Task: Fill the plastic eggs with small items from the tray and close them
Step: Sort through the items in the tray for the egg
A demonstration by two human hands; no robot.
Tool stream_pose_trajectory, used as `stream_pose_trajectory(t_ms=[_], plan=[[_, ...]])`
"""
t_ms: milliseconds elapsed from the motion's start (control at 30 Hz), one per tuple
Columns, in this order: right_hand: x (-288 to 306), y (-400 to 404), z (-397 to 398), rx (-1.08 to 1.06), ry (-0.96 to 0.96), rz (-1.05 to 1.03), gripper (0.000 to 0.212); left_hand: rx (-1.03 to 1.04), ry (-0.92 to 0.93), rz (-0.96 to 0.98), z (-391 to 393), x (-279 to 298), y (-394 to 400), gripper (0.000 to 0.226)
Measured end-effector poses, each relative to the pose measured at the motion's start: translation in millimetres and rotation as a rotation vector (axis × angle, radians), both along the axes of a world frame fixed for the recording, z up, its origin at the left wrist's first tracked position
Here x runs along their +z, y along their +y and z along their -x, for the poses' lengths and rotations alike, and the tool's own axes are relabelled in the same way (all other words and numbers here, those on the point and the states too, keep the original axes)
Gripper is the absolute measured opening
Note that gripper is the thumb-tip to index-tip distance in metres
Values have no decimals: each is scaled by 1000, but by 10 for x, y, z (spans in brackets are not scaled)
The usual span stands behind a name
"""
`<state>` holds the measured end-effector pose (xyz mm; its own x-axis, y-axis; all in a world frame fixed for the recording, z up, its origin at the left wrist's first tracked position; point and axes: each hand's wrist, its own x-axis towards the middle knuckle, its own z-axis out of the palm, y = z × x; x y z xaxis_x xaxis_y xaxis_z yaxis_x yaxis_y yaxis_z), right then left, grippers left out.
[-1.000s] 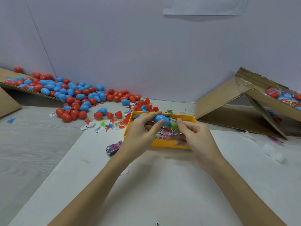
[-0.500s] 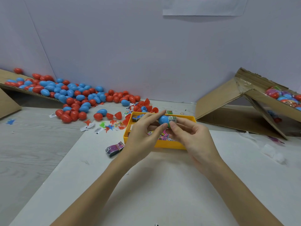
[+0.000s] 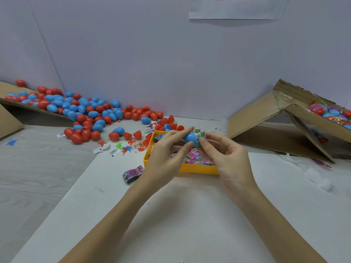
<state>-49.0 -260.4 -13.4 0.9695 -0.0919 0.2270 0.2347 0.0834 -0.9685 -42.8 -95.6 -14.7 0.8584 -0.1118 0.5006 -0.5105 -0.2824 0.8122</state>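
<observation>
Tray (image 3: 197, 168) sits mid-counter (image 3: 190, 215), small packets (image 3: 195, 157) inside it. Both hands meet above the tray: left hand (image 3: 167, 149) on the left, right hand (image 3: 226, 154) on the right, an egg half (image 3: 190, 138) between their fingertips. One packet bundle (image 3: 133, 173) on the counter just left of the tray. Egg pile (image 3: 79, 112) far left, behind, spilling off a tilted cardboard flap (image 3: 7, 92). Cardboard box (image 3: 266, 118) far right (more eggs (image 3: 330, 112) on its upper flap). Wall (image 3: 171, 63) behind all.

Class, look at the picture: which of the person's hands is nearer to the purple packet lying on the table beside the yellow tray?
Left. The left hand is just right of and above the purple packet; the right hand is further right, across the yellow tray.
</observation>
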Motion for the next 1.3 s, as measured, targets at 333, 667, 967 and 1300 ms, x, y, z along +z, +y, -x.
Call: stream_pose_trajectory(t_ms=[333, 667, 967, 1300], plan=[[22, 26, 26, 26, 41, -16, 36, -17, -55, 13, -4, -6, -3, 48], [71, 61, 43, 173, 225, -390, 36, 84, -302, -83, 16, -63, -65, 49], [112, 131, 74, 370, 508, -588, 33, 152, -486, -316, -74, -65, 28, 45], [82, 129, 83, 471, 623, -743, 39, 14, -384, -221, -132, -155, 36, 33]])
